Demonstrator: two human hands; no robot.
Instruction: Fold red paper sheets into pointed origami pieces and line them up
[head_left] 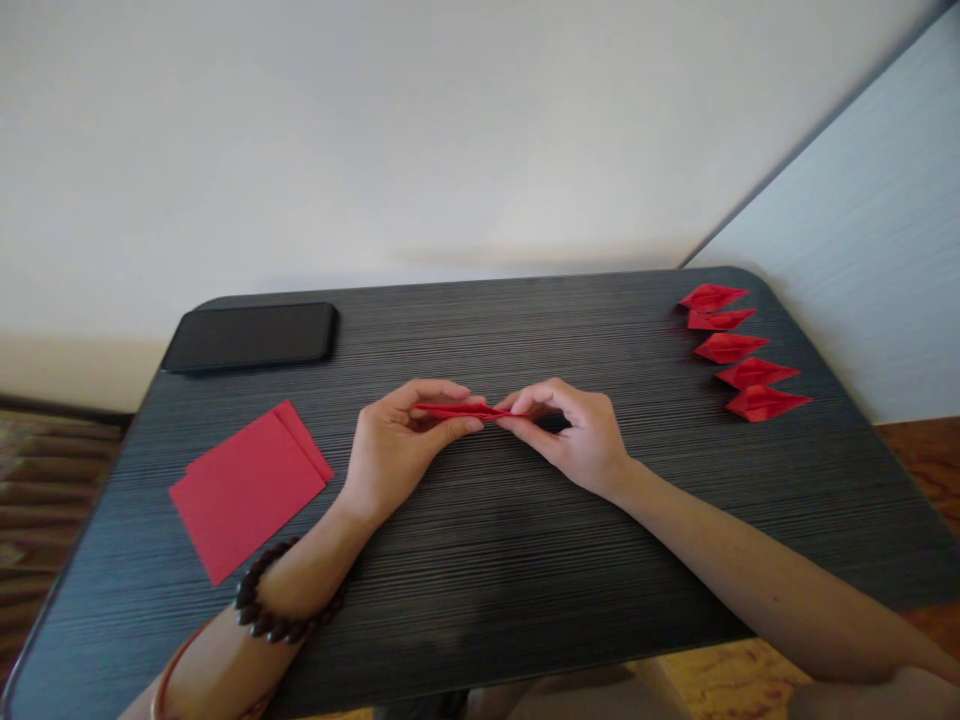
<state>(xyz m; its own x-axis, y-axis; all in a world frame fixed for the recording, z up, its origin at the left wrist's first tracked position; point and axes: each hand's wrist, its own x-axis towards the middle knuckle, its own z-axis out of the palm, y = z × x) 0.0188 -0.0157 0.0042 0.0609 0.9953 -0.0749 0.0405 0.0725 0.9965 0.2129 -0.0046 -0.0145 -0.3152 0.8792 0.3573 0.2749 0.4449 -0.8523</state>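
Observation:
My left hand (397, 445) and my right hand (577, 435) meet at the middle of the dark table (480, 560). Both pinch a narrow folded red paper piece (461, 410), the left on its left part, the right on its right tip. The piece lies nearly flat just above the tabletop. A beaded bracelet (274, 605) circles my left wrist.
A small stack of flat red paper sheets (247, 488) lies at the left. A black phone (251, 336) rests at the back left corner. Several folded red paper shapes (739, 350) form a column at the back right. A light wall panel (862, 240) borders the right side.

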